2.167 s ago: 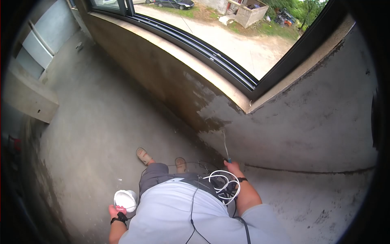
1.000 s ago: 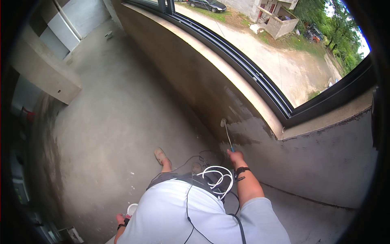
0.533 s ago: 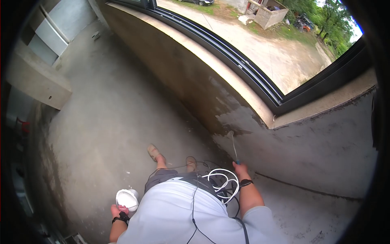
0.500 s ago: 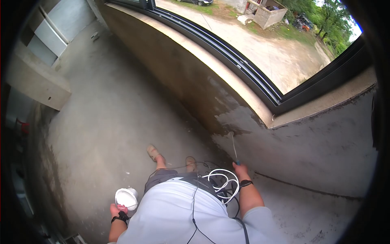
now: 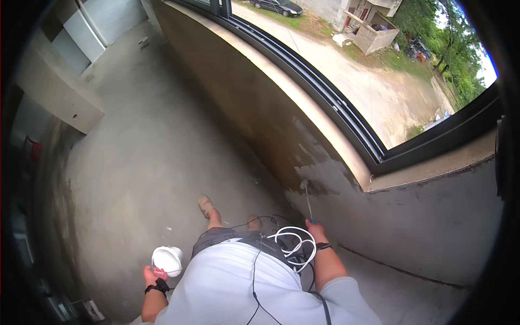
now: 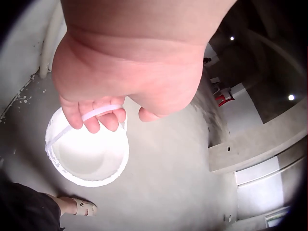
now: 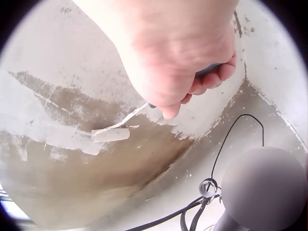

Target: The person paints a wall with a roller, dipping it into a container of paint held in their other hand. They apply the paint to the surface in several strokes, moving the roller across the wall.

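Roller on the wall under the window, bucket in the other hand

Right hand [image 7: 192,72], near 5 o'clock in the head view: fingers wrapped round the grip of the roller [image 7: 111,135]. Left hand [image 5: 154,274], between 7 and 8: fingers hooked on the handle of the white bucket [image 6: 91,183]. Fill level cannot be read; the inside is too bright.

Roller lies at 12 from the right hand in the head view, apparently touching the wall [image 7: 115,161] where pale coating borders brown, bare-looking surface.

Technique (judgement): work from the pale side toward the brown at 11, overlapping the wet border. Even, moderate pressure; the thin rod probably flexes. Reload before streaks widen. Keep the bucket level and off the leg.

Edges: sill [image 5: 300,103] at 1 to 3 from the roller, window frame [image 5: 341,111] just beyond; slow down there. Wall-floor joint at 7 to 8: tight, easy to smear.

Room: floor [image 5: 135,135] opens out from 9 to 11, pillar [image 5: 59,81] well apart at 10. Snag risk: white cable [image 5: 281,234] beside the right forearm.
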The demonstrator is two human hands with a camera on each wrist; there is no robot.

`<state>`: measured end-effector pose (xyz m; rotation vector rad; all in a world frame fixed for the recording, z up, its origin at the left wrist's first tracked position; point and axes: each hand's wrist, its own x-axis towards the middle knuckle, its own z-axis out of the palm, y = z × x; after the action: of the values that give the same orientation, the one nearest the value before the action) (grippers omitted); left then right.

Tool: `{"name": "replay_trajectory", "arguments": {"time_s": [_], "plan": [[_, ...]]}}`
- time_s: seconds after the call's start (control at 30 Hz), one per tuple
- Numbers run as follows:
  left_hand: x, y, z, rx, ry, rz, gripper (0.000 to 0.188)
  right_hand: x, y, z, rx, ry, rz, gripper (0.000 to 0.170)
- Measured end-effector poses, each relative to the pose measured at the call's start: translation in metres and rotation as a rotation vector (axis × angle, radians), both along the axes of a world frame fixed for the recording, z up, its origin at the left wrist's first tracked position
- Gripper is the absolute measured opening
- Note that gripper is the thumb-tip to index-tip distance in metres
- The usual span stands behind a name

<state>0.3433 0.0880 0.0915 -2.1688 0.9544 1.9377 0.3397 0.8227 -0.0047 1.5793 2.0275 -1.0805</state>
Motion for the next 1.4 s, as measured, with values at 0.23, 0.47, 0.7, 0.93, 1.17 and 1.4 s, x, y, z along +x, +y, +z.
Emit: {"name": "replay_trajectory", "arguments": {"time_s": [0.23,0.47,0.7,0.93,1.17,1.4], "plan": [[0.049,0.01,-0.012,-0.015,-0.078,0.158,0.031,-0.075,0.0,-0.028,-0.091,0.071,-0.006,0.049],[0.064,0.049,0.033,-0.056,-0.186,0.226,0.034,-0.111,0.0,-0.024,-0.212,0.131,-0.038,0.037],[0.075,0.04,0.021,-0.05,-0.088,0.185,0.029,-0.066,-0.004,-0.009,-0.177,0.083,-0.067,0.041],[0.034,0.014,-0.008,-0.024,-0.141,0.088,0.039,0.04,0.009,-0.011,-0.092,0.073,-0.055,0.042],[-0.051,0.012,-0.017,-0.057,-0.088,-0.186,0.036,0.12,0.004,-0.006,0.026,0.112,-0.002,0.03],[-0.082,0.026,-0.015,-0.109,0.033,-0.303,0.031,0.122,-0.002,-0.015,0.017,0.275,-0.072,0.032]]}}
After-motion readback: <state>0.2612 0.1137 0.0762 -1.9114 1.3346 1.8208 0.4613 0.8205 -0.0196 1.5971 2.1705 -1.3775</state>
